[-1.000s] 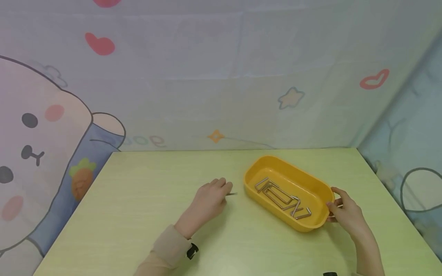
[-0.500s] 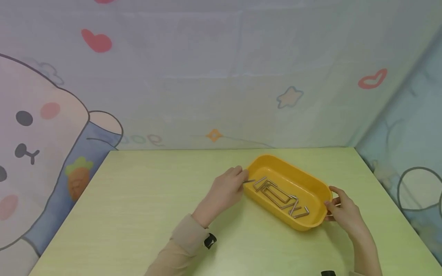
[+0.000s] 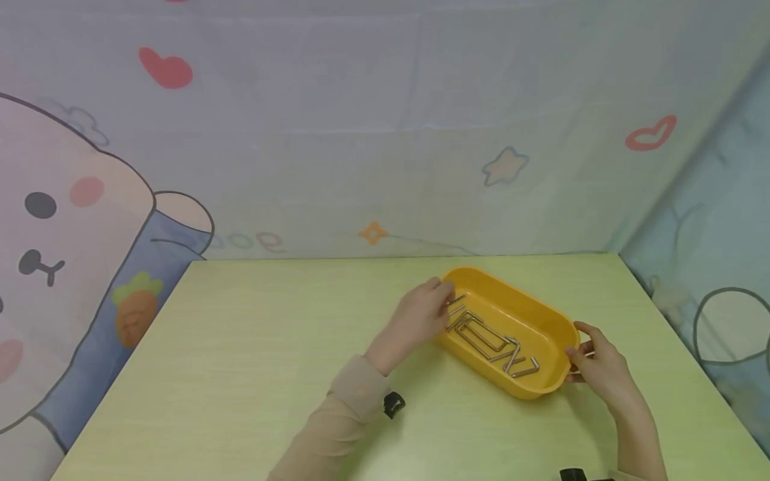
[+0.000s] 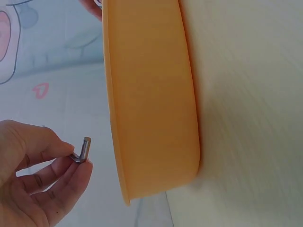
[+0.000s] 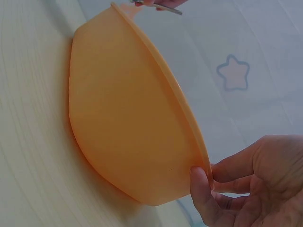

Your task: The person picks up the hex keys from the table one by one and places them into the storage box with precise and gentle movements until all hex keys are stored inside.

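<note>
My left hand [image 3: 419, 312] pinches an L-shaped metal hex key [image 4: 84, 150] between thumb and fingers. It is above the left end of the yellow tray [image 3: 511, 300], with the key's long arm pointing over the inside in the head view. Several silver hex keys [image 3: 481, 337] lie on the tray's floor, mostly bunched toward its left and front. At the tray's right end my right hand [image 3: 604, 367] grips the rim, thumb on one side and fingers on the other, as the right wrist view [image 5: 201, 189] thumb shows.
The tray stands on a pale wood-grain table [image 3: 240, 347], right of the middle. Behind the table hangs a printed cloth [image 3: 337, 133], and another patterned cloth [image 3: 722, 220] borders the right side. A black strap [image 3: 394, 404] sits at my left wrist.
My left hand has moved right and away from me with the hex key, from the table beside the tray to over its left end. The right hand keeps its grip on the rim.
</note>
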Motion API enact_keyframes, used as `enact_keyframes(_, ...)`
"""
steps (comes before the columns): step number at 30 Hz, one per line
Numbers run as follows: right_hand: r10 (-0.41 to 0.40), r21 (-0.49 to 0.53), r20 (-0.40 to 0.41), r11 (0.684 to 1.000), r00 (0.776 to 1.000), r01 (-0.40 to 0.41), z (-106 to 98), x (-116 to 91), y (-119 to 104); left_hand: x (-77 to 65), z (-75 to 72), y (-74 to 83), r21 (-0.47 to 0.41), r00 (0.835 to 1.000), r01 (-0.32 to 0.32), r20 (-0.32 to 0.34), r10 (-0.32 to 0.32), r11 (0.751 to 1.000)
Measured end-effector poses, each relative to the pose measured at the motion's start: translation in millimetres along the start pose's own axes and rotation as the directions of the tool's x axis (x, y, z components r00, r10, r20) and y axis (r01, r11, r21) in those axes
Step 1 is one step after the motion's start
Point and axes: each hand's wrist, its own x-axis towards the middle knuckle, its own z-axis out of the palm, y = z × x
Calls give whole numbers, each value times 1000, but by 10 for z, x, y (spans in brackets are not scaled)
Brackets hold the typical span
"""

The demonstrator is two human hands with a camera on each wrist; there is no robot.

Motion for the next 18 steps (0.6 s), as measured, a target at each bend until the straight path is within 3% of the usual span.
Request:
enact_keyframes(5, -4, -3, 3, 1000, 1000, 4, -10, 14, -10, 97, 69, 35, -9, 999, 50, 17, -49, 999)
enact_keyframes(8, -10, -6, 5, 1000, 1000, 10, -17, 23, -17, 162, 94, 69, -29, 993, 101, 70, -98, 994)
enact_keyframes(13, -11, -5, 7, 1000, 1000, 11, -16, 27, -22, 293, 208, 99, 8, 968, 182, 172, -181, 983)
enact_keyframes(18, 3, 2, 13, 1000, 1000, -3, -4, 9, -2, 398, 350, 121, 91, 940, 235, 230, -250, 968)
